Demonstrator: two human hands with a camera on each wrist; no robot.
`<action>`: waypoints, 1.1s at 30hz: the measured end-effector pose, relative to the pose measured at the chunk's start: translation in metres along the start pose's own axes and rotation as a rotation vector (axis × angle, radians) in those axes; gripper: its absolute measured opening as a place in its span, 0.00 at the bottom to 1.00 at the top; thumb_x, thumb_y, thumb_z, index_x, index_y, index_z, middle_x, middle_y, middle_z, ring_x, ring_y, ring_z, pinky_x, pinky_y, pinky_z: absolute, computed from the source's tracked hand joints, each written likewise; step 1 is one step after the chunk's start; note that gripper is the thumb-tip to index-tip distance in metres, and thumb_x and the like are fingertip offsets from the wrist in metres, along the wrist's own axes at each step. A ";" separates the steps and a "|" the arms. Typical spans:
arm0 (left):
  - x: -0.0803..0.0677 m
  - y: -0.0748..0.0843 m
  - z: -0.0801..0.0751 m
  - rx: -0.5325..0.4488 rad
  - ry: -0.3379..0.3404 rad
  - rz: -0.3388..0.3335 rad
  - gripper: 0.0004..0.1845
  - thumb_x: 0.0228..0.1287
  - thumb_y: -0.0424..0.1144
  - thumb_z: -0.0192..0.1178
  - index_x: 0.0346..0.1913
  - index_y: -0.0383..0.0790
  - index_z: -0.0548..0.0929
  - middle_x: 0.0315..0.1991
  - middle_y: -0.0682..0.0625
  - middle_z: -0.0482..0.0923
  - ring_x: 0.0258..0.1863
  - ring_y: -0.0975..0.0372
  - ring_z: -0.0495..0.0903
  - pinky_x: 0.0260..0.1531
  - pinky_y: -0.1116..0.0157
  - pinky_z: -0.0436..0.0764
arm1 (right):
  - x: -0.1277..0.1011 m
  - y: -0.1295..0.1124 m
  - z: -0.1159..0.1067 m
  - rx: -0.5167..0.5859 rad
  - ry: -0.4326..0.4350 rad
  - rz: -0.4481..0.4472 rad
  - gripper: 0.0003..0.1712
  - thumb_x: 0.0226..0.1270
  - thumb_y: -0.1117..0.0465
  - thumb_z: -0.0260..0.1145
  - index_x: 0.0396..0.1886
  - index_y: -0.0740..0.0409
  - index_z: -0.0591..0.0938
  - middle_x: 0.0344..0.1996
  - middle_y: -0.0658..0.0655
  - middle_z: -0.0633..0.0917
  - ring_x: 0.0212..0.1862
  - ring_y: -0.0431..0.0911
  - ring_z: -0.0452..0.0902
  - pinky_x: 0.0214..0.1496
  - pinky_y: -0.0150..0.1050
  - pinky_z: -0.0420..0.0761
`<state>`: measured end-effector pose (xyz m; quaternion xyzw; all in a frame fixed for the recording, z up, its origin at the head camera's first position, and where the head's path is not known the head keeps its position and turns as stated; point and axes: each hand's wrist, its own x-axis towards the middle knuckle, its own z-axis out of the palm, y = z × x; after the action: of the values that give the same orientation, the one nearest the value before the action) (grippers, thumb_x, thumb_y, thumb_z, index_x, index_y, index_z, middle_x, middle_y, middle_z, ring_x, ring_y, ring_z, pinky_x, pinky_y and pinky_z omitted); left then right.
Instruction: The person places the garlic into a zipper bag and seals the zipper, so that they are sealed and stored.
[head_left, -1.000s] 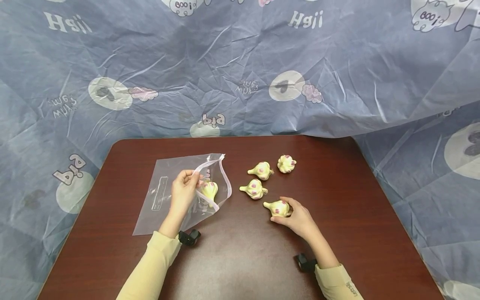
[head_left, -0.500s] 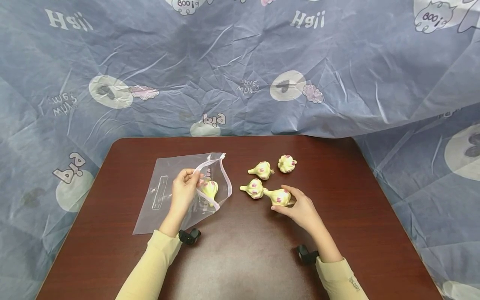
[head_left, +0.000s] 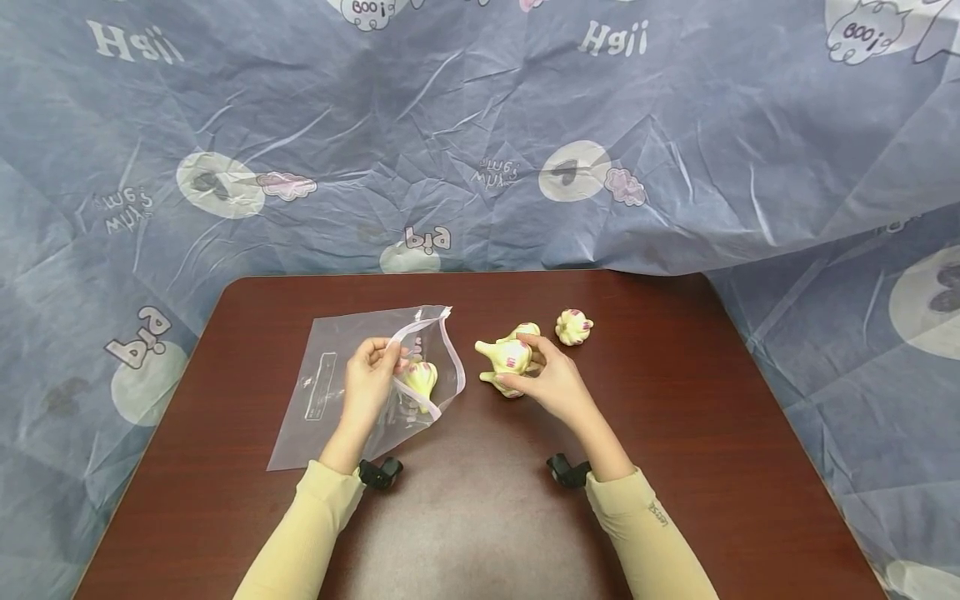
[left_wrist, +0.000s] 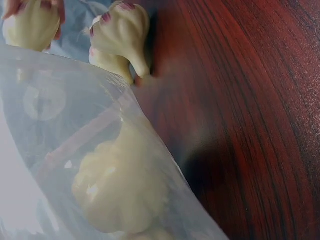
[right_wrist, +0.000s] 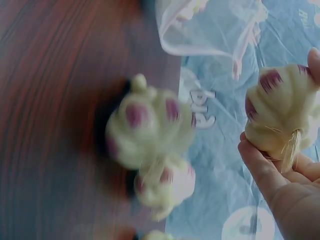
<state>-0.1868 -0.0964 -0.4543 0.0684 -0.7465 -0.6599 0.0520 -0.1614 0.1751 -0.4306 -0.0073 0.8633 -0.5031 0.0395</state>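
Note:
My left hand (head_left: 384, 357) pinches the upper lip of a clear zip bag (head_left: 318, 392) and holds its mouth open. One garlic bulb (head_left: 420, 379) lies inside; the left wrist view shows it behind the film (left_wrist: 120, 195). My right hand (head_left: 528, 367) grips a cream, purple-marked garlic bulb (head_left: 505, 357) lifted above the table, just right of the bag's mouth. This bulb fills the right of the right wrist view (right_wrist: 280, 112). Another bulb (head_left: 504, 387) lies under it, partly hidden.
Two more garlic bulbs lie on the dark wooden table (head_left: 712, 433), one (head_left: 528, 328) behind my right hand and one (head_left: 573, 327) further right. A crumpled blue printed sheet (head_left: 480, 133) hangs behind and around the table.
My right hand picked a garlic bulb up from the table's front and carried it up and left towards the bag's mouth. The left hand and the bag stayed put.

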 end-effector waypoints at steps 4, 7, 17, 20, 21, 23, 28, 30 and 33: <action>0.000 0.000 -0.001 0.008 -0.009 -0.002 0.10 0.72 0.35 0.56 0.45 0.29 0.77 0.42 0.33 0.85 0.27 0.75 0.83 0.32 0.78 0.83 | 0.009 -0.009 0.013 0.046 -0.039 0.003 0.46 0.49 0.51 0.80 0.68 0.55 0.72 0.61 0.57 0.79 0.57 0.49 0.80 0.58 0.46 0.82; 0.000 0.000 0.000 0.001 -0.005 -0.003 0.10 0.72 0.35 0.56 0.45 0.28 0.77 0.42 0.32 0.85 0.26 0.75 0.82 0.31 0.78 0.82 | 0.014 -0.013 0.022 0.031 -0.053 -0.011 0.46 0.49 0.51 0.80 0.68 0.55 0.72 0.58 0.56 0.81 0.54 0.48 0.81 0.54 0.43 0.82; 0.000 -0.001 0.003 -0.015 0.005 -0.009 0.09 0.72 0.34 0.56 0.44 0.29 0.77 0.42 0.32 0.85 0.26 0.74 0.82 0.31 0.78 0.82 | 0.027 -0.011 0.058 -0.138 -0.093 -0.085 0.44 0.46 0.48 0.81 0.63 0.59 0.77 0.56 0.59 0.82 0.52 0.49 0.80 0.55 0.44 0.81; 0.001 -0.002 0.004 -0.018 0.014 -0.004 0.08 0.71 0.34 0.57 0.43 0.29 0.78 0.39 0.35 0.86 0.25 0.74 0.81 0.31 0.78 0.82 | 0.029 -0.009 0.067 -0.210 -0.109 -0.101 0.43 0.46 0.46 0.81 0.61 0.60 0.78 0.58 0.61 0.81 0.57 0.51 0.78 0.60 0.47 0.79; 0.000 -0.002 0.005 -0.015 0.015 -0.002 0.08 0.71 0.34 0.57 0.43 0.29 0.78 0.39 0.36 0.86 0.25 0.74 0.81 0.30 0.79 0.82 | 0.030 -0.008 0.069 -0.225 -0.119 -0.099 0.44 0.46 0.46 0.81 0.62 0.60 0.78 0.59 0.61 0.80 0.59 0.52 0.77 0.61 0.47 0.78; 0.000 -0.003 0.005 -0.018 0.016 -0.004 0.08 0.71 0.34 0.57 0.42 0.30 0.78 0.37 0.38 0.86 0.25 0.74 0.81 0.30 0.78 0.82 | 0.031 -0.008 0.073 -0.233 -0.136 -0.091 0.44 0.47 0.45 0.80 0.62 0.59 0.77 0.60 0.62 0.80 0.61 0.53 0.77 0.63 0.48 0.77; -0.001 -0.003 0.006 -0.018 0.004 -0.013 0.08 0.71 0.34 0.57 0.43 0.30 0.78 0.37 0.40 0.86 0.25 0.74 0.81 0.31 0.78 0.82 | 0.035 -0.010 0.082 -0.220 -0.172 -0.077 0.45 0.47 0.44 0.79 0.63 0.60 0.77 0.62 0.63 0.79 0.61 0.54 0.76 0.64 0.49 0.77; -0.002 -0.002 0.007 -0.009 0.000 -0.015 0.09 0.71 0.35 0.57 0.44 0.30 0.78 0.37 0.40 0.86 0.25 0.73 0.81 0.31 0.78 0.82 | 0.037 -0.010 0.085 -0.207 -0.184 -0.076 0.45 0.47 0.43 0.79 0.62 0.60 0.77 0.61 0.62 0.80 0.60 0.53 0.77 0.62 0.49 0.78; -0.003 -0.002 0.007 0.005 -0.004 -0.022 0.09 0.72 0.36 0.57 0.45 0.31 0.78 0.38 0.40 0.86 0.26 0.73 0.81 0.32 0.77 0.83 | 0.040 -0.010 0.091 -0.196 -0.206 -0.069 0.44 0.48 0.43 0.78 0.62 0.59 0.78 0.57 0.60 0.83 0.57 0.50 0.79 0.59 0.46 0.80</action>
<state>-0.1849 -0.0898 -0.4568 0.0754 -0.7474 -0.6587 0.0428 -0.1950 0.0894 -0.4690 -0.0923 0.8989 -0.4140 0.1097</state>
